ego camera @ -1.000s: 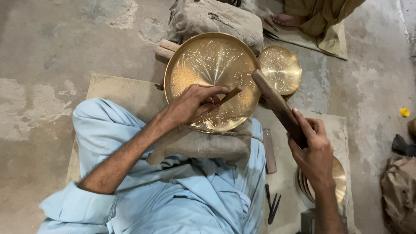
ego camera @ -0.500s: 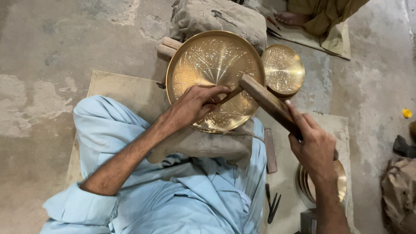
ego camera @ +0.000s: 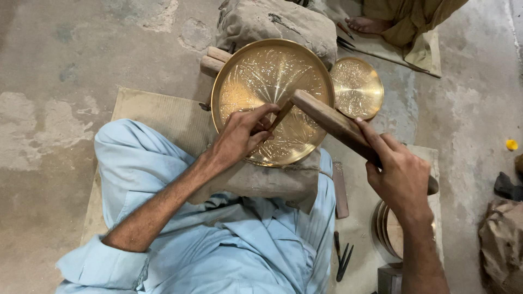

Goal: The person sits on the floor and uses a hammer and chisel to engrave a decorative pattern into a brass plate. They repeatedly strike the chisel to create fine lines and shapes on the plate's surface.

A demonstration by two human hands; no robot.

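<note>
We take the large engraved brass plate [ego camera: 256, 81] as the reference. It lies tilted on a grey cloth pad [ego camera: 272, 182] over our lap, rim toward us, just below the stone-coloured sack [ego camera: 278, 22].

Our left hand [ego camera: 239, 136] rests on the plate's near edge, fingers closed around a thin metal chisel [ego camera: 280, 115]. The chisel tip sits on the plate's face, near its centre; the shaft slants up and to the right.

Our right hand [ego camera: 400, 177] is right of the plate and off its rim, fist closed on the handle of a wooden mallet [ego camera: 332, 122]. The mallet's head end is over the plate's right half, right at the chisel's top. We cannot tell contact from a small gap.

Behind the plate, at its far left rim, two wooden blocks [ego camera: 215, 60] stick out from under it. A smaller brass plate [ego camera: 357, 87] lies on the floor just right of the large one, rims nearly touching. Right of and nearer than the large plate, under our right wrist, sits a stack of metal dishes [ego camera: 389, 234]. A flat wooden stick [ego camera: 340, 190] lies just below the plate's right edge, beside the pad. Dark pointed tools [ego camera: 342, 261] lie further toward us. Another person's bare foot [ego camera: 365, 24] shows beyond the small plate. A woven mat [ego camera: 158, 111] lies left of the plate.
</note>
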